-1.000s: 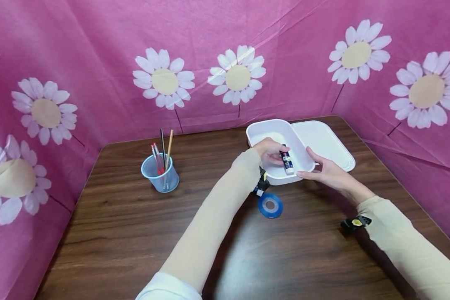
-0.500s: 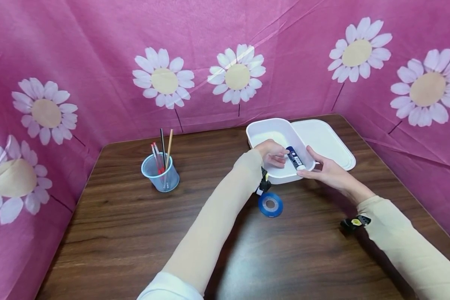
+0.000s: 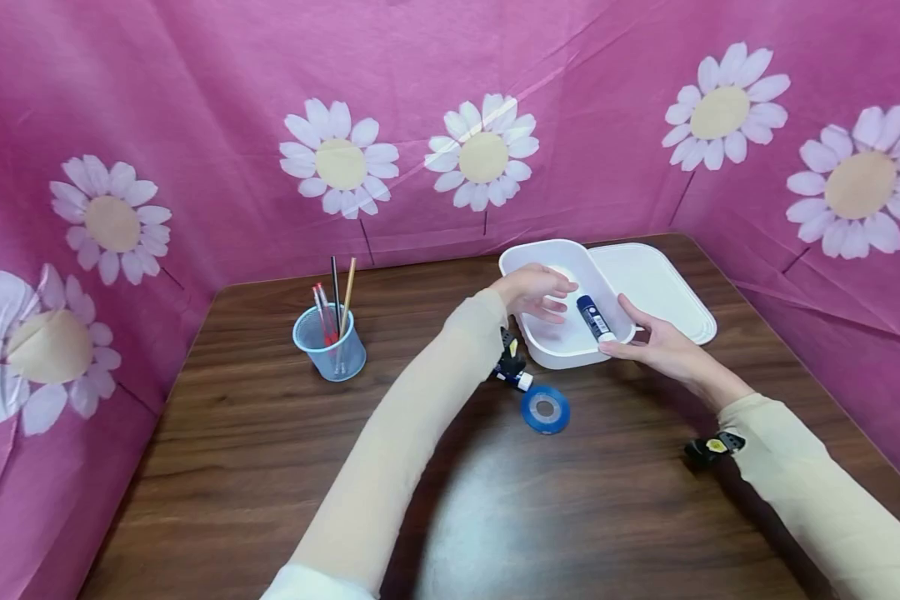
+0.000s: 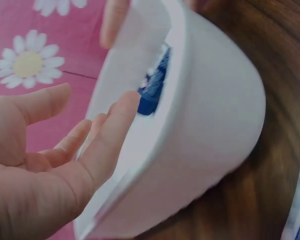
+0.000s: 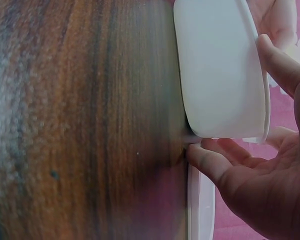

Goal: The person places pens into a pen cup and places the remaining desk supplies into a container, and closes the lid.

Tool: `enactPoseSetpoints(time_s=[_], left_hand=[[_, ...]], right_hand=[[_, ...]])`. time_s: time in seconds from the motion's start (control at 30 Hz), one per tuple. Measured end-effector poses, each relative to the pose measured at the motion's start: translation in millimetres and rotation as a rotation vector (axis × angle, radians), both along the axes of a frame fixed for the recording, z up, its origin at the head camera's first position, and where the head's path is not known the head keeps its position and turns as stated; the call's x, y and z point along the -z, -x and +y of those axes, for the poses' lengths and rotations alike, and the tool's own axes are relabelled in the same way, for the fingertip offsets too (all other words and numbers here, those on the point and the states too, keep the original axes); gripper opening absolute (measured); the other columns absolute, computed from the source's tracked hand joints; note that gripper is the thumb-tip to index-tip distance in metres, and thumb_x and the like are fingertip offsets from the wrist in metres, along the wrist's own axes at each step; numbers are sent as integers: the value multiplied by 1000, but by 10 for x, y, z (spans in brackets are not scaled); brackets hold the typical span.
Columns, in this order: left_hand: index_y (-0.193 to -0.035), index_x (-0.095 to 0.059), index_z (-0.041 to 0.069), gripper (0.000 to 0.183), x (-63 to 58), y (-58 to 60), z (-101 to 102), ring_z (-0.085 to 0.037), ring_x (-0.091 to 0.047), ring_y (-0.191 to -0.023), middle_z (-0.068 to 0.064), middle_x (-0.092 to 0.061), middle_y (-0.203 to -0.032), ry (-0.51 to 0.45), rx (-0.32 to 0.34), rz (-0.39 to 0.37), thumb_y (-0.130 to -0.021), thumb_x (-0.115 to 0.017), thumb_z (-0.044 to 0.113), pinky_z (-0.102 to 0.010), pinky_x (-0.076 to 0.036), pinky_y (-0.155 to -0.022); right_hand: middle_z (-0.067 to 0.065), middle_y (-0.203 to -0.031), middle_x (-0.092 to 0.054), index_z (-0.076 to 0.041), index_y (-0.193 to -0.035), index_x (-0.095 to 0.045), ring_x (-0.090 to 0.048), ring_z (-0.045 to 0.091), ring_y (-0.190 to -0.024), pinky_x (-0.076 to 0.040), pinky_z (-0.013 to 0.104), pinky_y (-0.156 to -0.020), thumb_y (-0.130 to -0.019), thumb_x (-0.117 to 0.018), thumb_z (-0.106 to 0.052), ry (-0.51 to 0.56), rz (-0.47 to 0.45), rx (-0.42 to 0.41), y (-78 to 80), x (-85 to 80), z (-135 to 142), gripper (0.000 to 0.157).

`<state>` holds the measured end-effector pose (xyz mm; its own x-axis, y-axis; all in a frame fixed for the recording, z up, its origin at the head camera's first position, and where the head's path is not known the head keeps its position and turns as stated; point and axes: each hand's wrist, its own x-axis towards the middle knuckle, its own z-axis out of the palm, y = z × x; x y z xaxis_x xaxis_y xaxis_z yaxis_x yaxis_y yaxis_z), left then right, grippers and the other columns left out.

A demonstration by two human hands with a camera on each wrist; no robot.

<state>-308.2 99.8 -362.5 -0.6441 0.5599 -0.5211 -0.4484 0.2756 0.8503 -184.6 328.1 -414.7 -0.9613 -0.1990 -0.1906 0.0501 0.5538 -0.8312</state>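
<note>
A white plastic box (image 3: 562, 357) stands on the table, with a dark blue glue stick (image 3: 596, 318) lying inside it near the right wall. My right hand (image 3: 663, 346) holds the box by its right front corner; in the right wrist view the thumb touches the rim (image 5: 266, 100) and the fingers lie along the side. Over the left part of the box is my left hand (image 3: 534, 292), fingers loosely spread and holding nothing. The left wrist view shows the fingers apart from the glue stick (image 4: 155, 87). The white lid (image 3: 660, 287) lies to the right, partly behind the box.
A blue roll of tape (image 3: 546, 409) lies in front of the box. Beside it, a blue tube with a white end (image 3: 523, 382) is partly hidden by the left wrist camera. A blue mesh cup (image 3: 336, 354) with pens and pencils stands at the left. Pink flowered cloth hangs behind.
The left hand has let go of the glue stick, now lying in the box, and has drawn back to the left. The right hand stays on the box.
</note>
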Motion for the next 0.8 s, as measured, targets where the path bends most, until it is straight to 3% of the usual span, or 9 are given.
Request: enactPoseSetpoints(time_s=[0.13,0.3,0.53,0.67,0.8], left_hand=[[-145,-45,0,48,-135,-12,-255,-39,-49,-135,-23,-41,-154,-20,21,55,-103,-62,15,-45,-56,-96],[-140,-50,3,44,-190,-56,-614,-38,-54,-130,-20,-47,-150,32,58,167,-102,-64,19,-45,-58,-92],[-136,-57,6,42,-32,-173,-998,-38,-48,-134,-14,-56,-140,64,70,210,-99,-69,22,-48,-57,-93],[-140,-55,4,46,116,-246,-1157,-38,-46,-135,-11,-56,-136,99,71,189,-99,-69,21,-47,-58,-92],[-140,-55,5,47,275,-313,-1268,-35,-50,-129,-11,-56,-133,140,67,178,-99,-69,23,-41,-61,-84]], right_hand=[[22,-166,-13,-20,-163,1,-47,35,-134,-39,8,-91,-95,-74,-35,0,-5,-10,14,-3,0,102],[23,-165,-12,-20,-163,1,-49,34,-132,-40,8,-88,-95,-74,-36,-25,-3,-18,19,-17,-4,102],[25,-164,-14,-20,-162,1,-50,34,-131,-40,7,-87,-95,-73,-37,-38,5,-22,27,1,1,101],[26,-163,-18,-22,-163,1,-56,20,-123,-41,9,-87,-95,-73,-37,-41,-5,-15,32,-5,1,100],[26,-163,-18,-24,-162,1,-55,17,-122,-41,10,-87,-96,-72,-39,-71,-17,-11,43,-6,11,100]])
